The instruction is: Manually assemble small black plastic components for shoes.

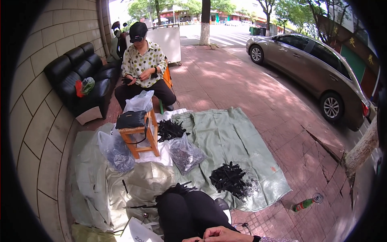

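Note:
At the lower edge, my right hand [221, 234] is closed in a pinch over my lap, fingertips meeting my left hand [192, 239]. Only a little of the left hand shows, its fingers drawn together. Whatever small thing lies between the fingers is too hidden to make out. Past my black-trousered knees is a bunch of black strips [177, 188]. To its right, a larger heap of black strips [227, 178] rests on a green woven sheet [219, 129]. A clear plastic bag [186, 155] full of small dark pieces stands beyond my knees.
A wooden stool [146, 147] carries a black handbag [131, 119]; another filled plastic bag [117, 151] leans beside it. Opposite sits a person [143, 66] handling something black. A green bottle [304, 204] lies at right. A black sofa [82, 76] lines the wall; a car [308, 66] is parked at right.

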`<state>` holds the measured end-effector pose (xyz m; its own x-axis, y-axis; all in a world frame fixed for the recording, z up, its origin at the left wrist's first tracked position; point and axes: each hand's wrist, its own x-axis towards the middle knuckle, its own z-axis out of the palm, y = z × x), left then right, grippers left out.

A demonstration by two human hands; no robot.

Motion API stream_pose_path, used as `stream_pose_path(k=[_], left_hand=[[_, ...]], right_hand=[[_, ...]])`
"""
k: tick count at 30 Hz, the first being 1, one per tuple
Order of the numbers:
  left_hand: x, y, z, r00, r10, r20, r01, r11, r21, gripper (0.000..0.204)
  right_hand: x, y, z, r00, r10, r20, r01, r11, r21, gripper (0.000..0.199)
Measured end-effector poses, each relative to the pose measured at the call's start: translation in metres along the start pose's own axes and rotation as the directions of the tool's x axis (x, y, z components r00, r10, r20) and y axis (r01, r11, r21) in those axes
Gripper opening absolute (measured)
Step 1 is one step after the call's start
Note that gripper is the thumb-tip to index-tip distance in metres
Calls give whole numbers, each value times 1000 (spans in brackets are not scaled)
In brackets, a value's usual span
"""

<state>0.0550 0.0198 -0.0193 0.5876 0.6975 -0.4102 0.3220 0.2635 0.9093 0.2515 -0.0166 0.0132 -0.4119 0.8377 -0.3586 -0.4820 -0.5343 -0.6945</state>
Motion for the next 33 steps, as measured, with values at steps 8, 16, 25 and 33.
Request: stream_pose_path(k=[8,16,25,33], left_hand=[[-4,5,2,1000,4,-31,-5,998,-60,16],[-8,16,7,997,-6,-72,-7,984,-177,20],[-9,19,4,999,-48,23,51,981,-188,21],[-26,35,3,999,-18,42,26,983,-183,23]], right_hand=[[5,11,-7,999,-2,-53,-6,989,-150,8],[0,16,-5,997,-7,-78,-1,995,-104,7],[-8,11,-5,999,-37,-36,34,996,-77,5],[-19,2,17,997,21,-75,-23,999,-34,4]])
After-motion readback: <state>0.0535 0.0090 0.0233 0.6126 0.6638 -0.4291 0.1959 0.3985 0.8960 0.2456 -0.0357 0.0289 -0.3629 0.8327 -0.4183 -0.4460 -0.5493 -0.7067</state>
